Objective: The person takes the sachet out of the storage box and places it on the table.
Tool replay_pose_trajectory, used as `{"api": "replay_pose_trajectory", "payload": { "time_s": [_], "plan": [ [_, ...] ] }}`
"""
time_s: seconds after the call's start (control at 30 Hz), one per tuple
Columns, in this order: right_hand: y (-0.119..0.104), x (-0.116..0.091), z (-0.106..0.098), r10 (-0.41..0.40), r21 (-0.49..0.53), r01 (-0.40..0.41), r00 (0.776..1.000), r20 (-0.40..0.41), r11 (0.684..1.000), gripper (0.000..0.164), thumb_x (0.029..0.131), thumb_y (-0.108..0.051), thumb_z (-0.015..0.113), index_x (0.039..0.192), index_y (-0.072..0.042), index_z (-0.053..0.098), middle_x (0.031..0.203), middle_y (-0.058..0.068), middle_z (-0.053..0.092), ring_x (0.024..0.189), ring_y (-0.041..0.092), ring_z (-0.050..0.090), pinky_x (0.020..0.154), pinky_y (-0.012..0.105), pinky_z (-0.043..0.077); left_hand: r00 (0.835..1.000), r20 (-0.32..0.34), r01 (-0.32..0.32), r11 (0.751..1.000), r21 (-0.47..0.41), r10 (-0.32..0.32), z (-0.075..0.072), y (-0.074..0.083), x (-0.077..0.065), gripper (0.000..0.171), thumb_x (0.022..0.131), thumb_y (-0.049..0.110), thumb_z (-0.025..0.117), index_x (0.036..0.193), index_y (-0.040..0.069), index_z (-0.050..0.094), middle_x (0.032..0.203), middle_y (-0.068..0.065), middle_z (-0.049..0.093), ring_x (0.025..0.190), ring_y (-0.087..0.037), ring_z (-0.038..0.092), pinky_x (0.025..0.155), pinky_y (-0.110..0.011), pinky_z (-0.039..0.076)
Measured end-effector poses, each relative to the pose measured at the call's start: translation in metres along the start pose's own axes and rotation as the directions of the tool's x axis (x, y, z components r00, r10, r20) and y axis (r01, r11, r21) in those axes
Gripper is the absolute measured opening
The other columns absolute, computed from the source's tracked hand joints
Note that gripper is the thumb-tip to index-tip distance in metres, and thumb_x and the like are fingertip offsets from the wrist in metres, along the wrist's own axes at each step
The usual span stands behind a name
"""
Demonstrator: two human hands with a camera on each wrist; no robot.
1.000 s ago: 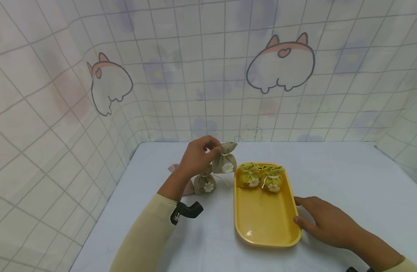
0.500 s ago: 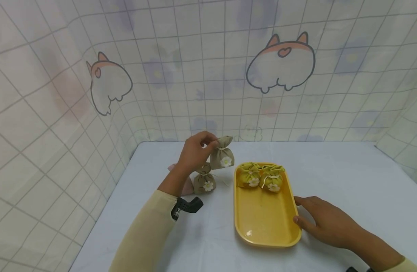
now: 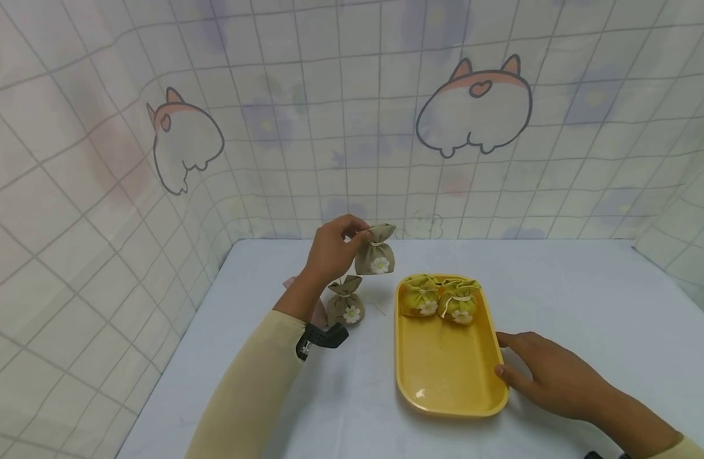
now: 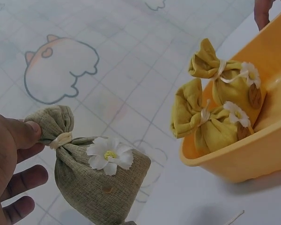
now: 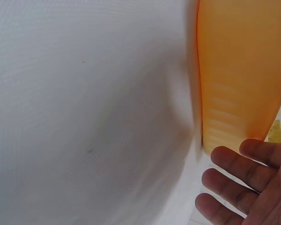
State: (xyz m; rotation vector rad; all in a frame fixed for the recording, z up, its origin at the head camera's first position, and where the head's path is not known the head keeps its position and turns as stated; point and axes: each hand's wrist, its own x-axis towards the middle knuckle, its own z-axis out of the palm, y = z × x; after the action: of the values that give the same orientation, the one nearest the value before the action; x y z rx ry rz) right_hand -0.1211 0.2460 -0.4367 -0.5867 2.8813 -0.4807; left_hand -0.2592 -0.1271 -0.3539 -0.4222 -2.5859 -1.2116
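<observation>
My left hand point(image 3: 336, 250) pinches a grey-green drawstring pouch point(image 3: 376, 255) by its gathered neck, up off the table. A white flower and a small round button-like spot mark the pouch's front in the left wrist view. At the tray's right side lies my right hand point(image 3: 550, 371), its fingers point(image 5: 243, 168) fairly straight and the index fingertip against the outer wall. The yellow tray point(image 3: 449, 376) holds two mustard-yellow pouches point(image 3: 421, 296) with white flowers at its far end. Another grey-green pouch point(image 3: 345, 306) stands on the table below my left hand.
Behind my left forearm a pink pouch point(image 3: 319, 315) is partly hidden. A thin loose cord point(image 3: 377, 308) lies between the standing pouch and the tray. White cloth covers the table point(image 3: 587, 287), with a grid-patterned curtain point(image 3: 329, 127) along the back and sides.
My left hand has lifted the grey-green pouch somewhat higher, away from the pouch standing below. The pouch tilted midway and hangs more upright now. My right hand and the tray have kept still.
</observation>
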Motion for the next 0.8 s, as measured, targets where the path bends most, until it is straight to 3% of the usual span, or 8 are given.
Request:
{"api": "replay_pose_trajectory", "payload": {
  "time_s": [0.4,0.63,0.8],
  "plan": [
    [-0.001,0.0,0.0,0.015,0.01,-0.015,1.0,0.019,1.0,0.068,0.097,-0.067,0.054,0.14,-0.014,0.059,0.137,0.01,0.062,0.124,0.037,0.058,0.097,0.062,0.048,0.999,-0.03,0.041,0.999,0.002,-0.041,0.008,-0.014,0.002,0.015,0.102,0.029,0.067,0.11,0.017,0.072,0.109,0.001,0.071,0.101,-0.02,0.063,0.085,-0.043,0.051],
    [0.0,0.0,0.0,0.004,0.001,-0.004,1.0,0.007,1.0,0.068,0.097,-0.066,0.054,0.141,-0.014,0.059,0.137,0.009,0.062,0.125,0.037,0.058,0.097,0.062,0.048,0.996,-0.001,0.087,0.996,0.011,-0.087,0.011,-0.027,-0.002,0.014,0.102,0.027,0.066,0.11,0.017,0.072,0.105,0.001,0.07,0.099,-0.02,0.063,0.079,-0.04,0.052],
    [0.0,0.0,0.001,0.006,-0.005,-0.006,1.0,0.01,1.0,0.068,0.097,-0.066,0.054,0.14,-0.014,0.059,0.137,0.009,0.062,0.125,0.037,0.058,0.098,0.062,0.047,0.996,0.002,0.085,0.996,-0.011,-0.085,0.011,-0.032,-0.005,0.014,0.102,0.027,0.065,0.11,0.017,0.071,0.103,0.003,0.069,0.1,-0.018,0.061,0.08,-0.039,0.051]
  ]
}}
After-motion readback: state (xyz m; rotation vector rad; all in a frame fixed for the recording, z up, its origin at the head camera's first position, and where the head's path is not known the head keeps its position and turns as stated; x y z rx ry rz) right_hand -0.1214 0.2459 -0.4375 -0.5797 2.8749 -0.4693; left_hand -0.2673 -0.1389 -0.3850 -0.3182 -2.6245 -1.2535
